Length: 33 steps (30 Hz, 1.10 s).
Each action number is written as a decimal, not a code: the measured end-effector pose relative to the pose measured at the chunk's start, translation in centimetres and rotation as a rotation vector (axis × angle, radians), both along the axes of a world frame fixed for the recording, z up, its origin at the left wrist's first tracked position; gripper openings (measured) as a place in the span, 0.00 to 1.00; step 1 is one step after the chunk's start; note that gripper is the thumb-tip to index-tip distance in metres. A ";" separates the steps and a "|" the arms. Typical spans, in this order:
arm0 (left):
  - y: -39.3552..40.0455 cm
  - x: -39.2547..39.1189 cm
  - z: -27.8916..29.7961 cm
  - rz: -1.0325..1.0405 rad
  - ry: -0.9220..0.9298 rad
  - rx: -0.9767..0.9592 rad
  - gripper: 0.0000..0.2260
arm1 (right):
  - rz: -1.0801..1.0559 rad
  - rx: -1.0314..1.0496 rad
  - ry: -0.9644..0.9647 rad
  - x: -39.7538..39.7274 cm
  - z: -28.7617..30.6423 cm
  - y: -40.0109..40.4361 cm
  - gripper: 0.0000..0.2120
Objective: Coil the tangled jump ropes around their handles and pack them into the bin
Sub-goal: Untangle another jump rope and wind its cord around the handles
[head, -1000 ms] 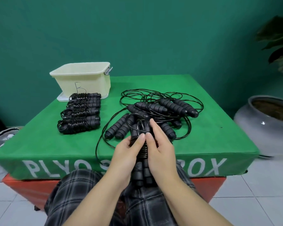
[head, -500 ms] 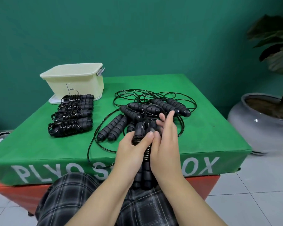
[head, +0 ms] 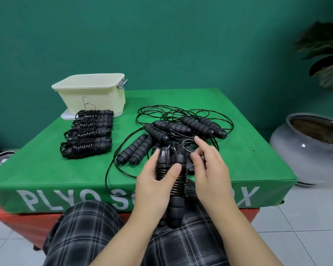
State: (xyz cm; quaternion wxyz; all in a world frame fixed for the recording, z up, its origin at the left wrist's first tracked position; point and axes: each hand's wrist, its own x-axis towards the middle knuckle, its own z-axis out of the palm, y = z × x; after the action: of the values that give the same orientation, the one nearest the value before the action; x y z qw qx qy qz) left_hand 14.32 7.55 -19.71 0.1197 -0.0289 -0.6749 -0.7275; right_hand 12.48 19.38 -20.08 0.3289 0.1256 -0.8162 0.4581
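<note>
A half-coiled jump rope [head: 172, 179] is gripped upright by the left hand [head: 154, 186], thumb across its cord windings. Just right of it, a cord loop [head: 188, 145] is pinched by the right hand [head: 210, 169]. Beyond both hands lies the tangled pile [head: 181, 129]; far left of them, four coiled ropes [head: 87, 136] are laid before the bin [head: 92, 93].

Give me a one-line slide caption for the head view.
Left hand grips a half-coiled black jump rope while right hand pinches its loose cord, beside a cream plastic bin.
</note>
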 end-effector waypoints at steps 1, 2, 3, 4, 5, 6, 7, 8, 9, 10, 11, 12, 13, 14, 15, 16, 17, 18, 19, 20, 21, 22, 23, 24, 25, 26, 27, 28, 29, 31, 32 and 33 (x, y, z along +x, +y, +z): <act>0.0 0.0 -0.1 0.022 0.007 0.013 0.21 | 0.008 -0.003 -0.022 0.1 0.1 0.2 0.19; 0.0 0.0 -0.2 0.036 0.031 0.012 0.22 | 0.013 0.000 -0.023 0.3 0.2 0.3 0.18; 0.1 0.1 -0.3 0.048 0.059 -0.002 0.21 | 0.009 0.010 -0.012 0.3 0.3 0.4 0.16; 0.2 0.1 -0.3 0.063 0.077 -0.027 0.20 | 0.000 0.020 0.002 0.3 0.4 0.5 0.15; 0.3 0.2 -0.3 0.079 0.088 -0.049 0.19 | -0.010 0.028 0.012 0.3 0.6 0.6 0.15; 0.3 0.2 -0.4 0.088 0.093 -0.059 0.18 | -0.017 0.034 0.015 0.3 0.7 0.7 0.14; 0.3 0.2 -0.5 0.094 0.092 -0.059 0.18 | -0.020 0.037 0.015 0.3 0.8 0.8 0.14; 0.3 0.3 -0.5 0.095 0.083 -0.050 0.18 | -0.022 0.041 0.018 0.3 1.0 0.8 0.14; 0.3 0.3 -0.6 0.095 0.073 -0.038 0.18 | -0.028 0.049 0.027 0.5 1.1 0.7 0.14; 0.4 0.4 -0.5 0.095 0.066 -0.023 0.18 | -0.035 0.061 0.041 0.6 1.3 0.6 0.14; 0.4 0.5 -0.4 0.095 0.063 -0.010 0.17 | -0.042 0.073 0.054 0.7 1.4 0.5 0.14; 0.5 0.7 -0.3 0.091 0.062 0.002 0.17 | -0.049 0.078 0.063 0.8 1.6 0.4 0.14; 0.5 0.8 -0.2 0.084 0.061 0.007 0.17 | -0.055 0.072 0.061 0.9 1.7 0.4 0.13; 0.5 0.9 -0.1 0.075 0.060 0.011 0.16 | -0.056 0.047 0.043 1.0 1.8 0.3 0.12; 0.5 1.0 0.0 0.072 0.061 0.014 0.16 | -0.047 0.002 0.013 1.0 1.9 0.4 0.11; 0.3 1.2 0.1 0.074 0.062 0.019 0.15 | -0.027 -0.044 -0.019 1.0 1.9 0.5 0.10; 0.2 1.2 0.1 0.083 0.067 0.014 0.15 | -0.003 -0.070 -0.034 1.1 2.0 0.5 0.10; 0.0 1.4 0.3 0.089 0.071 0.006 0.14 | 0.018 -0.065 -0.027 1.1 2.0 0.6 0.09; -0.1 1.4 0.3 0.091 0.072 -0.003 0.15 | 0.039 -0.046 -0.017 1.1 2.0 0.7 0.09; -0.2 1.5 0.3 0.089 0.068 0.000 0.16 | 0.060 -0.026 -0.013 1.0 2.0 0.7 0.10; -0.3 1.5 0.3 0.086 0.063 0.020 0.16 | 0.083 -0.007 -0.010 1.0 2.0 0.7 0.11; -0.3 1.5 0.3 0.082 0.059 0.042 0.15 | 0.102 0.021 0.005 1.0 1.9 0.7 0.11; -0.3 1.6 0.4 0.081 0.057 0.050 0.13 | 0.109 0.071 0.038 1.0 1.9 0.7 0.12; -0.3 1.6 0.6 0.084 0.060 0.046 0.12 | 0.103 0.146 0.082 1.0 1.9 0.6 0.12; -0.3 1.6 0.6 0.089 0.065 0.039 0.11 | 0.087 0.238 0.130 0.9 1.8 0.5 0.13; -0.3 1.6 0.7 0.091 0.066 0.036 0.11 | 0.066 0.317 0.171 0.8 1.7 0.5 0.14; -0.3 1.6 0.7 0.095 0.063 0.034 0.12 | 0.043 0.363 0.197 0.8 1.5 0.4 0.16; -0.3 1.5 0.6 0.096 0.065 0.038 0.12 | 0.020 0.369 0.207 0.7 1.4 0.4 0.17; -0.3 1.4 0.5 0.091 0.069 0.035 0.12 | -0.003 0.340 0.210 0.8 1.3 0.3 0.18; -0.1 1.4 0.5 0.065 0.074 0.034 0.10 | -0.033 0.225 0.227 1.2 1.3 0.0 0.15; 0.0 1.4 0.6 0.042 0.075 0.049 0.09 | -0.035 0.176 0.243 1.4 1.4 -0.2 0.13; 0.0 1.4 0.6 0.028 0.078 0.058 0.09 | -0.038 0.145 0.254 1.4 1.5 -0.4 0.13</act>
State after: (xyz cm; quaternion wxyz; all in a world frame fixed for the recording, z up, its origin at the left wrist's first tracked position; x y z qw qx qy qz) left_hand 15.76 7.57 -19.10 0.1567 -0.0442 -0.6486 -0.7435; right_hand 13.90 18.99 -18.58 0.4283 0.1905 -0.8012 0.3720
